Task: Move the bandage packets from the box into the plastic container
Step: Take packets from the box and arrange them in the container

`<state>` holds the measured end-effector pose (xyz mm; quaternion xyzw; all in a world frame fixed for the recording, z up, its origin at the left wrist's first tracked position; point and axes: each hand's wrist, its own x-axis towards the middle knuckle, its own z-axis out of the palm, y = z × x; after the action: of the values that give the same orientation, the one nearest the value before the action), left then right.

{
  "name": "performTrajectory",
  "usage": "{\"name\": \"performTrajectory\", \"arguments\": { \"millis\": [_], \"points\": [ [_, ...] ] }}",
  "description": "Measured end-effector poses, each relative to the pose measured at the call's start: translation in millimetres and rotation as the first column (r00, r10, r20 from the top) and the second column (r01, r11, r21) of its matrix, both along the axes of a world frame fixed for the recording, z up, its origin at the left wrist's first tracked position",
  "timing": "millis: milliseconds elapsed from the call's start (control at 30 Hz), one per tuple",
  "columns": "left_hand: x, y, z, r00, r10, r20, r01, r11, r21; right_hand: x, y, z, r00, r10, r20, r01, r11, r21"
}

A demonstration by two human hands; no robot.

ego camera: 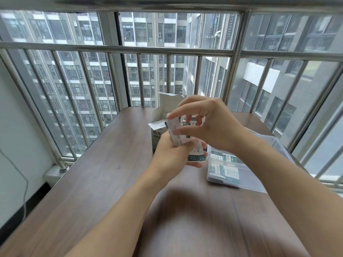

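I see a brown wood-grain table (104, 182) set against a steel window railing (130, 49), with grey tower blocks behind the glass. On its right side sits the clear plastic container (239, 164), open-topped, with several flat bandage packets (224, 170) already lying inside, white with dark green panels and a small line drawing. The box (157, 134) stands upright at the table's middle, just behind my hands, its white top flaps open; the dark green front shows the white characters "防水", the rest hidden by my wrist. My left hand (172, 154) curls round a stack of packets (194, 151) held above the table, in front of the box and left of the container. My right hand (209, 125) hovers over the stack, thumb and forefinger pinching the upper edge of one packet (175, 129); its print is too small to read.
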<state>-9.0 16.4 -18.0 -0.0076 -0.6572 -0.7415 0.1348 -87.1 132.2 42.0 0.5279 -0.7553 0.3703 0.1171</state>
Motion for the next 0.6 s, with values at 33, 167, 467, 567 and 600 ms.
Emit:
{"name": "performTrajectory", "arguments": {
  "millis": [33,167,467,567,600],
  "points": [
    [0.1,-0.3,0.2,1.000,-0.001,0.005,0.001,1.000,-0.001,-0.1,0.7,0.7,1.000,0.012,-0.020,-0.012,0.999,0.033],
    [1.6,-0.4,2.1,1.000,-0.022,0.009,0.022,1.000,0.003,0.3,2.5,2.4,0.994,0.032,-0.108,-0.023,0.997,0.076],
    [2.6,-1.3,3.4,0.997,-0.064,0.035,0.063,0.997,0.046,0.3,1.7,1.6,0.929,0.031,-0.368,0.000,0.997,0.083],
    [3.4,-2.6,4.8,0.994,-0.093,0.055,0.089,0.993,0.077,-2.3,2.0,0.1,0.934,0.041,-0.355,-0.018,0.997,0.068],
    [3.1,-3.3,4.8,0.993,-0.096,0.062,0.091,0.993,0.078,-3.4,1.6,-0.6,0.937,0.040,-0.347,-0.019,0.998,0.063]
  ]
}}
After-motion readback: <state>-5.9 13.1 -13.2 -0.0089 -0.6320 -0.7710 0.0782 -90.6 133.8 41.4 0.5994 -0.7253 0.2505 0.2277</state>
